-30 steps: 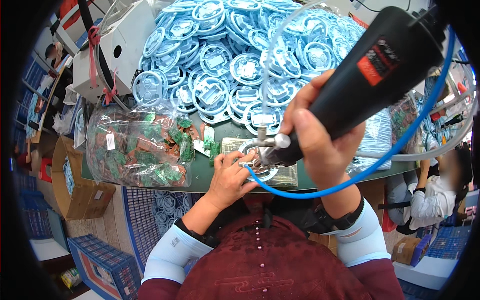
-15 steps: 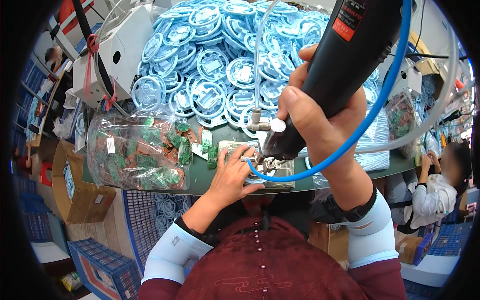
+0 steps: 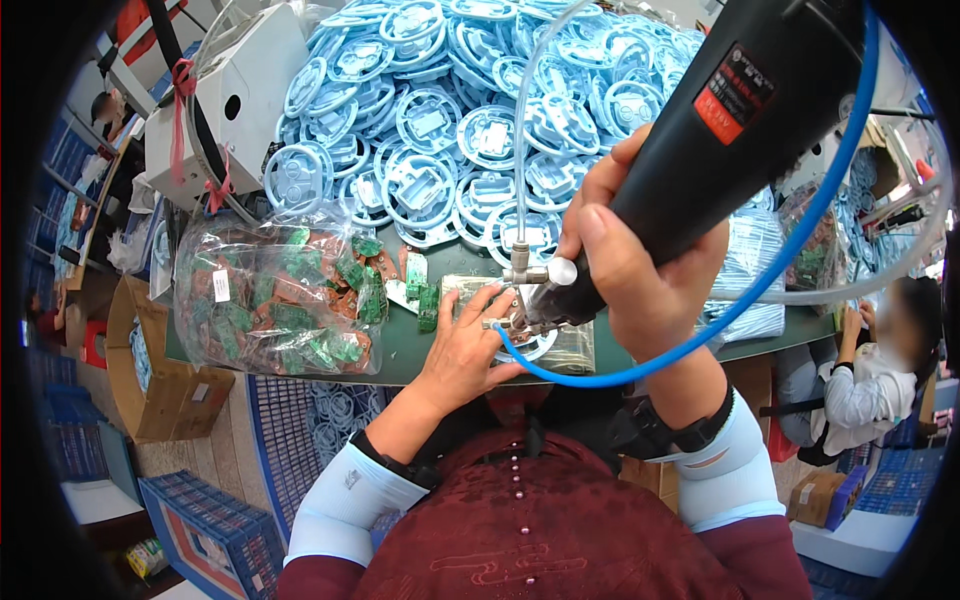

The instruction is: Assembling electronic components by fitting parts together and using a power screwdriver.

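A black electric screwdriver (image 3: 700, 140) slants down toward the table's front edge, and my right hand (image 3: 645, 265) is wrapped around its body. Its metal nose meets the work beside my left hand, where the bit's tip is hidden. My left hand (image 3: 462, 345) lies with fingers spread at the left side of a light blue round plastic part (image 3: 541, 346). That part rests on a flat, pale fixture (image 3: 574, 350). A blue air hose (image 3: 640, 378) loops from the screwdriver's nose up past my right wrist, and a clear tube (image 3: 521, 170) rises from its metal fitting.
Light blue round parts (image 3: 420, 120) are heaped at the back. Left stands a clear bag of circuit boards (image 3: 270, 300), with loose green boards (image 3: 428, 305) beside my left hand. Wrapped light blue pieces (image 3: 750, 280) lie right. A co-worker (image 3: 875, 375) sits far right.
The screwdriver's upper end has swung to the right, and its nose has dropped slightly nearer to me. My right hand moved with it; my left hand stays nearly still.
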Tool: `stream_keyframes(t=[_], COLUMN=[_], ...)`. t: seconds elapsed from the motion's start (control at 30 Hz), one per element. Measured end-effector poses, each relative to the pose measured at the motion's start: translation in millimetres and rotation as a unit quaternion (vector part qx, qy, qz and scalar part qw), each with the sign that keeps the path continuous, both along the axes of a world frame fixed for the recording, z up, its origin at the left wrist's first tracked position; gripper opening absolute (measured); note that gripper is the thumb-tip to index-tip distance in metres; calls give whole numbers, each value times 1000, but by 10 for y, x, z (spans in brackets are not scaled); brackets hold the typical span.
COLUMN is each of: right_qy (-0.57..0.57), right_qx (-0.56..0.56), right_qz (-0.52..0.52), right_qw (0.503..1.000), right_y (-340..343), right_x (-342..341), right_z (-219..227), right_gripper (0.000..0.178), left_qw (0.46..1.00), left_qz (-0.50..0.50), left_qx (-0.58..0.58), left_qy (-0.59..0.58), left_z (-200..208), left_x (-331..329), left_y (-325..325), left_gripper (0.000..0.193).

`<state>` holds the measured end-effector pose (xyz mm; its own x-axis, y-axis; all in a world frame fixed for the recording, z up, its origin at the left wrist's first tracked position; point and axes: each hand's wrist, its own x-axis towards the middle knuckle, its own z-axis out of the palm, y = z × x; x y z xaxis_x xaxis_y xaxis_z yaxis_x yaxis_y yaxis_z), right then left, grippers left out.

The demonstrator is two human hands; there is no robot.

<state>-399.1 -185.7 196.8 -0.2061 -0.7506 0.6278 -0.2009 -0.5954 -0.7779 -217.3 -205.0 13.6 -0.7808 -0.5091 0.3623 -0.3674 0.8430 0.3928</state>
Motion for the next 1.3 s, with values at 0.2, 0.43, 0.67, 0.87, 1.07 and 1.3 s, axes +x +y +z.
stream_keyframes(t=[0.2,0.43,0.67,0.87,1.07,1.3], right_qy=[-46,2,-17,94,182,358], right_qx=[42,2,39,-145,74,278], right_qz=[-17,-98,-131,-276,-338,-371], right_qw=[998,995,990,946,921,810], right_y=[-2,-42,-291,-103,478,896], right_x=[31,-391,-542,-802,-1210,-1626], right_z=[36,387,77,-16,-640,-1325], right_gripper=[51,44,55,55,16,16], left_qw=[1000,999,996,987,993,983], left_qz=[-3,-32,21,103,84,128], left_qx=[-10,24,21,2,-51,-107], left_qy=[8,-5,85,120,69,75], left_z=[9,21,27,4,2,5], left_x=[53,89,116,-43,-344,-215], left_y=[23,65,-160,-584,-822,-1052], left_gripper=[56,51,33,29,25,28])
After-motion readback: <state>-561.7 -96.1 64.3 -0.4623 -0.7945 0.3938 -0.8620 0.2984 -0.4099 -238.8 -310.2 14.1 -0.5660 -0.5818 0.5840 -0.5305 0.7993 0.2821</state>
